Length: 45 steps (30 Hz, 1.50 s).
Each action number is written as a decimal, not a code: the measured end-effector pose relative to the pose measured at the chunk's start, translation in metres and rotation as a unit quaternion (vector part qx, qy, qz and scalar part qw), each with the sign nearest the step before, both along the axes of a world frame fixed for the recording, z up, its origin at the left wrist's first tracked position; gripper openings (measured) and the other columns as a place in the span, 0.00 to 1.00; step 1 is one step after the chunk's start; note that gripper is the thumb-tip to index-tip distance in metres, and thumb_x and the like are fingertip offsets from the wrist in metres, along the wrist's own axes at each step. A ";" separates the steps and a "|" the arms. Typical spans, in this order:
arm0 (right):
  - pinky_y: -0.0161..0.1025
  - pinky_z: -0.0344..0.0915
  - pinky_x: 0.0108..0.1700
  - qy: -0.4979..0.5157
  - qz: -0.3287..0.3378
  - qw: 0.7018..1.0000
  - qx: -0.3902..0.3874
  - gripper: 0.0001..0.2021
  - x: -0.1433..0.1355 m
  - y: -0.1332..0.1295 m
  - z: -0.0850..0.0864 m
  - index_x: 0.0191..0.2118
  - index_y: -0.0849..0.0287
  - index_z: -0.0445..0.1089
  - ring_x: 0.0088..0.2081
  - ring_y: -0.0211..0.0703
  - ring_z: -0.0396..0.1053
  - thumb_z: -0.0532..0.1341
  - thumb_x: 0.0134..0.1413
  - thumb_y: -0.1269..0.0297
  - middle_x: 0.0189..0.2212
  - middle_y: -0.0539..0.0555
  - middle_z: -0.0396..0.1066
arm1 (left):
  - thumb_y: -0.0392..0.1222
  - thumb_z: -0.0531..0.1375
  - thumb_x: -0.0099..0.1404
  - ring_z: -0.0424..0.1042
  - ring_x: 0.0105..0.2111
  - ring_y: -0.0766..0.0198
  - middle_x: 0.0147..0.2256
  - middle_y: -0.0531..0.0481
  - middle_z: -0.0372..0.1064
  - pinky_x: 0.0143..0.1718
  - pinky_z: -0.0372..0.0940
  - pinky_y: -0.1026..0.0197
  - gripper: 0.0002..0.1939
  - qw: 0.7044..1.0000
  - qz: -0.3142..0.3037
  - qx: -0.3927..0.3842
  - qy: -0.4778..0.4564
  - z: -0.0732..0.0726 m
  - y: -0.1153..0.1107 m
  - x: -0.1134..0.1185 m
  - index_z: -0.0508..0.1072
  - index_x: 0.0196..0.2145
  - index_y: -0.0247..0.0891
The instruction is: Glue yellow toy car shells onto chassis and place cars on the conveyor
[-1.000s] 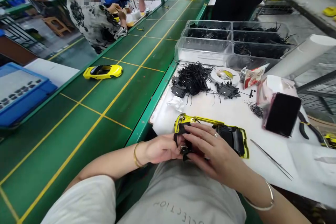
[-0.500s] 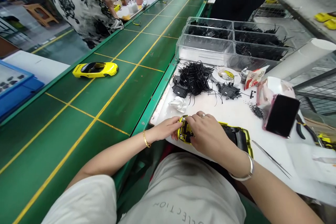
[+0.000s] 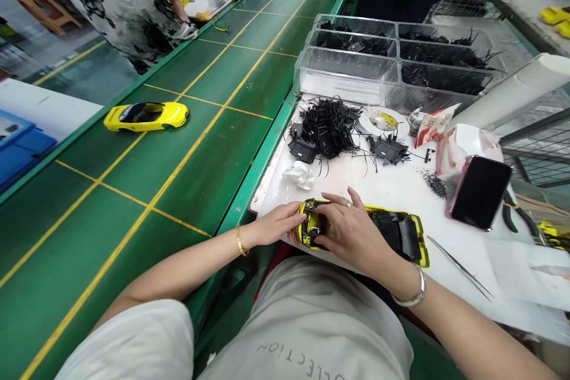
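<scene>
Head view: having lowered the dark part from between my hands, I am clamping the yellow car body [image 3: 401,231] on the surface [image 3: 347,181] with my left fingers [image 3: 289,214], my parted right fingers [image 3: 329,210] reaching inside, apparently seating it.

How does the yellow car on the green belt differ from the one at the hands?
The belt car shows its yellow outside; the table car shows mainly black parts inside a yellow edge. The belt car is untouched; the left hand and right hand touch the table car. Both combine yellow and black.
</scene>
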State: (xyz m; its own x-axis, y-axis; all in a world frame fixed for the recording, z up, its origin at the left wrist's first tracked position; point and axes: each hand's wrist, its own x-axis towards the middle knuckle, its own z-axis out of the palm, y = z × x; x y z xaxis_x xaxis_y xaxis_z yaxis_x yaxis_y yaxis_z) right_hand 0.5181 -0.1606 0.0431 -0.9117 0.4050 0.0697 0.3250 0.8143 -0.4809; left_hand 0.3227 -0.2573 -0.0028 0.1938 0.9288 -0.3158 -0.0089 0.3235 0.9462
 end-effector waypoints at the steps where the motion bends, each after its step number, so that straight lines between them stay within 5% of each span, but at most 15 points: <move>1: 0.66 0.40 0.65 -0.008 0.003 1.000 -0.004 0.18 -0.001 0.002 0.000 0.45 0.59 0.66 0.60 0.59 0.64 0.68 0.47 0.69 0.43 0.59 0.76 | 0.65 0.55 0.64 0.68 0.26 0.66 0.33 0.50 0.68 0.27 0.65 0.63 0.31 1.000 0.002 -0.002 -0.001 -0.001 0.000 0.000 0.66 0.49 0.34; 9: 0.75 0.44 0.62 -0.022 0.018 0.999 0.014 0.24 0.006 -0.003 0.024 0.50 0.60 0.68 0.63 0.66 0.58 0.70 0.46 0.67 0.45 0.61 0.77 | 0.61 0.61 0.61 0.72 0.25 0.66 0.28 0.53 0.71 0.27 0.64 0.65 0.25 0.998 0.003 -0.045 -0.042 0.012 -0.006 0.006 0.63 0.41 0.36; 12: 0.62 0.61 0.59 0.121 -0.026 0.992 0.005 0.23 0.051 -0.027 0.035 0.54 0.57 0.66 0.61 0.60 0.62 0.66 0.53 0.67 0.54 0.62 0.71 | 0.58 0.63 0.61 0.76 0.29 0.64 0.31 0.49 0.74 0.29 0.66 0.65 0.24 0.992 -0.052 -0.090 -0.069 0.019 -0.021 0.005 0.64 0.42 0.35; 15: 0.39 0.70 0.34 0.150 -0.155 0.969 -0.120 0.03 0.102 -0.054 0.028 0.39 0.54 0.70 0.34 0.44 0.74 0.60 0.60 0.65 0.34 0.53 0.75 | 0.64 0.54 0.65 0.76 0.26 0.64 0.33 0.42 0.76 0.25 0.65 0.66 0.28 0.980 -0.105 -0.161 -0.055 0.019 -0.027 0.002 0.71 0.38 0.31; 16: 0.37 0.68 0.29 0.094 -0.173 0.959 -0.205 0.07 0.113 -0.061 0.020 0.35 0.55 0.70 0.29 0.41 0.71 0.57 0.63 0.62 0.28 0.51 0.73 | 0.65 0.52 0.65 0.75 0.24 0.65 0.31 0.42 0.76 0.22 0.64 0.66 0.30 0.978 -0.096 -0.180 -0.036 0.019 -0.025 0.001 0.72 0.37 0.30; 20: 0.38 0.69 0.32 0.003 -0.225 0.829 -0.512 0.19 0.113 -0.081 -0.027 0.33 0.58 0.69 0.29 0.42 0.71 0.53 0.64 0.48 0.30 0.54 0.74 | 0.57 0.63 0.59 0.72 0.21 0.69 0.28 0.51 0.73 0.19 0.61 0.69 0.22 0.978 -0.072 -0.197 0.007 0.017 0.002 0.009 0.73 0.39 0.34; 23: 0.39 0.68 0.30 0.073 -0.280 0.733 -0.616 0.21 0.090 -0.089 -0.053 0.31 0.59 0.67 0.26 0.42 0.69 0.59 0.54 0.42 0.25 0.53 0.73 | 0.51 0.67 0.53 0.67 0.20 0.72 0.23 0.56 0.67 0.20 0.63 0.69 0.17 0.975 -0.126 -0.183 0.001 0.019 0.019 0.021 0.73 0.30 0.34; 27: 0.39 0.67 0.30 0.150 -0.325 0.679 -0.641 0.21 0.077 -0.100 -0.059 0.32 0.59 0.67 0.25 0.41 0.68 0.64 0.49 0.43 0.23 0.51 0.72 | 0.48 0.68 0.52 0.64 0.21 0.72 0.22 0.57 0.65 0.20 0.62 0.69 0.15 0.979 -0.122 -0.164 0.016 0.017 0.016 0.032 0.72 0.27 0.33; 38: 0.38 0.67 0.27 0.192 -0.362 0.644 -0.646 0.19 0.080 -0.108 -0.056 0.34 0.57 0.68 0.23 0.39 0.66 0.66 0.48 0.46 0.23 0.48 0.71 | 0.50 0.67 0.57 0.67 0.24 0.71 0.28 0.53 0.71 0.25 0.62 0.68 0.17 0.980 -0.078 -0.185 -0.020 0.005 -0.007 0.039 0.75 0.36 0.33; 45: 0.35 0.65 0.27 0.241 -0.351 0.607 -0.671 0.17 0.083 -0.113 -0.062 0.39 0.58 0.70 0.25 0.38 0.66 0.67 0.51 0.50 0.27 0.49 0.73 | 0.55 0.68 0.57 0.73 0.48 0.55 0.48 0.42 0.74 0.52 0.65 0.54 0.26 0.945 0.012 -0.175 -0.277 -0.009 -0.030 0.057 0.75 0.48 0.37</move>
State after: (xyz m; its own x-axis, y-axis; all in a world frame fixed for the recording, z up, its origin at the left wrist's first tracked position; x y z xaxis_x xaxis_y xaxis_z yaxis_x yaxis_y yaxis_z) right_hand 0.6009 -0.2732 -0.0185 -0.4870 0.6683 -0.5623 -0.0773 -0.6743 -0.7344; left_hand 0.3798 -0.2872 -0.0120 0.3995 0.7927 -0.4604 -0.4822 0.6088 0.6299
